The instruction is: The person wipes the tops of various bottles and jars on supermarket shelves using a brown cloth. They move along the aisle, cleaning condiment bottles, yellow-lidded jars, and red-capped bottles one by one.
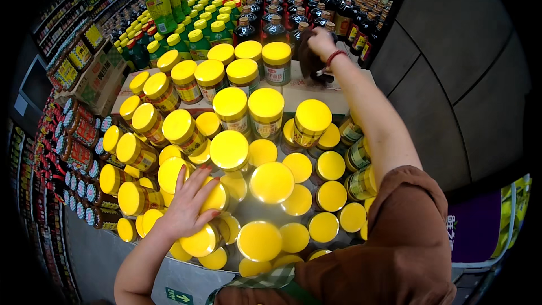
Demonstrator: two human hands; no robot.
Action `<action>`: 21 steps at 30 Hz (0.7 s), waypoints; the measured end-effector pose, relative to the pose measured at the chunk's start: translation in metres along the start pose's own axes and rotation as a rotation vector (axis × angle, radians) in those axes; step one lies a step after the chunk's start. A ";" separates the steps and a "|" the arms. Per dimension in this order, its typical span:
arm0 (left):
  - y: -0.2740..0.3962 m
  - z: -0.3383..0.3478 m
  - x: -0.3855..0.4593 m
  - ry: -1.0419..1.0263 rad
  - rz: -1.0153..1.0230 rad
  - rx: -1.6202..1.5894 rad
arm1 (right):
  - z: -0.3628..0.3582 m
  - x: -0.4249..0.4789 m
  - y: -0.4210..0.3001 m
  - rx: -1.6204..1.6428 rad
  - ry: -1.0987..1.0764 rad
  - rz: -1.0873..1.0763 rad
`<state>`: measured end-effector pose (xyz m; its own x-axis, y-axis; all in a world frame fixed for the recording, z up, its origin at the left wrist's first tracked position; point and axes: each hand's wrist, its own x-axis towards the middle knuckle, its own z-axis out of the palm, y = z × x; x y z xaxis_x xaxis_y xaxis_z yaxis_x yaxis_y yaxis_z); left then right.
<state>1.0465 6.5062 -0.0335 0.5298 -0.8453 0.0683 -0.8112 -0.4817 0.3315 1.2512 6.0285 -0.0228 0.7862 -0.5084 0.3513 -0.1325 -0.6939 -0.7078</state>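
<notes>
My right hand (322, 42) reaches to the far side of the display, its fingers closed on a dark brown cloth (311, 57). The cloth hangs down onto the cardboard (296, 89) beside the dark bottles (274, 29) with tan caps. Close to its left stands a jar with a yellow lid (276, 54). My left hand (190, 201) lies over a yellow-lidded jar (214, 192) at the near left, fingers spread and touching the lid. Stacked jars surround it, among them a taller-standing jar (229, 150) in the middle.
Green bottles with yellow caps (198, 44) stand at the back left, a few stacked higher (160, 8). Brown jars with patterned lids (80, 129) and a cardboard carton (95, 76) line the left. Dark panels (444, 93) rise on the right, above a purple-sided container (474, 228).
</notes>
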 end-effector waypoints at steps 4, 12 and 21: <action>0.005 -0.005 0.002 -0.017 -0.020 -0.010 | 0.029 -0.026 0.041 -0.406 -0.573 -0.268; 0.005 -0.002 0.002 0.013 -0.032 -0.018 | -0.149 0.024 0.131 -0.990 -0.123 0.304; 0.007 -0.002 0.001 0.033 -0.040 -0.015 | -0.023 -0.005 0.045 -0.195 -0.168 -0.617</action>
<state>1.0414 6.5027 -0.0292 0.5698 -0.8173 0.0861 -0.7857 -0.5111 0.3485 1.2273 5.9878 -0.0421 0.8340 0.0866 0.5450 0.2775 -0.9195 -0.2785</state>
